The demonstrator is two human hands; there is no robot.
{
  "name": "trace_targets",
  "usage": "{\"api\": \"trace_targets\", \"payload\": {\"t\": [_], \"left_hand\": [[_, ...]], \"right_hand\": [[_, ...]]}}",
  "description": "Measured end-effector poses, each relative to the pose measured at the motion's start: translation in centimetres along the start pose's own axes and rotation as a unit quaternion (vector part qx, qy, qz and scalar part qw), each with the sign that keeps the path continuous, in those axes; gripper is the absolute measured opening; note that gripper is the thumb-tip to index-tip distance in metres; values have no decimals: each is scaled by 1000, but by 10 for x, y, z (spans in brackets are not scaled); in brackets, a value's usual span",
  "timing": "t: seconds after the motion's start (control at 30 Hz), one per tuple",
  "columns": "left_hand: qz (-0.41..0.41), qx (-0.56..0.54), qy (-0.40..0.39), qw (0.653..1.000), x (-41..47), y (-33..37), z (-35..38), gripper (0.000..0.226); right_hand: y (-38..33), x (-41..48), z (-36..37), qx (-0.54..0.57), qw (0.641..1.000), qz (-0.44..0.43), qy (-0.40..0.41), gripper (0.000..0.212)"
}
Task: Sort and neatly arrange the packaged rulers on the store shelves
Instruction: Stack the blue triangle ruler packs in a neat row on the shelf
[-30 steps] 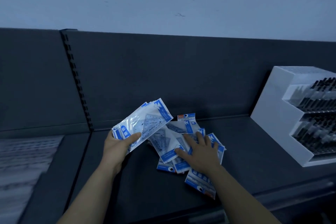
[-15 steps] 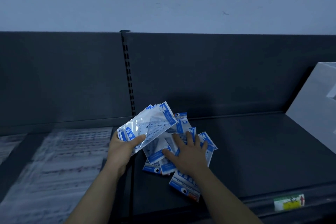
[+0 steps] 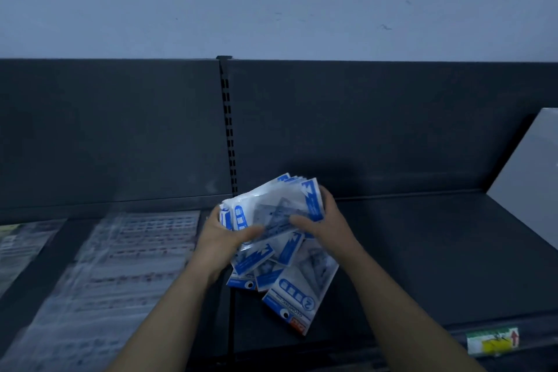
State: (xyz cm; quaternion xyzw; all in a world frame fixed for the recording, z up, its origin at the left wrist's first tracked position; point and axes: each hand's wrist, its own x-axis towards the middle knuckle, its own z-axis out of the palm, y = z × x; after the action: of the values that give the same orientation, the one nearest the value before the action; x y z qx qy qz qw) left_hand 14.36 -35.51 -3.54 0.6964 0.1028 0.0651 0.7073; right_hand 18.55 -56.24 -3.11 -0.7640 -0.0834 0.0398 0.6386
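Both hands, left hand (image 3: 222, 238) and right hand (image 3: 327, 225), grip stacked ruler packs (image 3: 271, 208).

1. A pale blue-grey wall (image 3: 271, 3), lightly scuffed, fills the upper third in dim, bluish light.
2. Below it runs a dark grey back panel (image 3: 377, 130), split by a slotted upright (image 3: 228, 130).
3. The dark shelf deck (image 3: 422, 251) carries a green-and-yellow price label (image 3: 492, 341) on its front edge.
4. A white box (image 3: 531, 166) sits at the right edge.

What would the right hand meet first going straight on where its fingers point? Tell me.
The right hand grips the bundle of ruler packets, so it meets that first; past it, probably the shelf's back panel, depth unclear.
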Motion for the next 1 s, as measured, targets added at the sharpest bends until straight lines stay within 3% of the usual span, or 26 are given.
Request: {"api": "trace_targets", "payload": {"t": [0.13, 0.37, 0.47, 0.67, 1.0], "left_hand": [[14, 33, -66, 997, 1, 4, 28, 49], [53, 126, -149, 979, 6, 10, 101, 71], [74, 130, -152, 977, 4, 14, 144, 55], [79, 147, -169, 971, 18, 11, 223, 56], [34, 147, -100, 984, 48, -13, 315, 57]], "right_hand": [[-16, -5, -43, 6, 999, 14, -42, 52], [5, -33, -113, -54, 997, 35, 40, 33], [12, -44, -147, -42, 994, 51, 93, 33], [26, -40, -221, -37, 989, 52, 132, 34], [69, 21, -314, -90, 991, 50, 82, 37]]}}
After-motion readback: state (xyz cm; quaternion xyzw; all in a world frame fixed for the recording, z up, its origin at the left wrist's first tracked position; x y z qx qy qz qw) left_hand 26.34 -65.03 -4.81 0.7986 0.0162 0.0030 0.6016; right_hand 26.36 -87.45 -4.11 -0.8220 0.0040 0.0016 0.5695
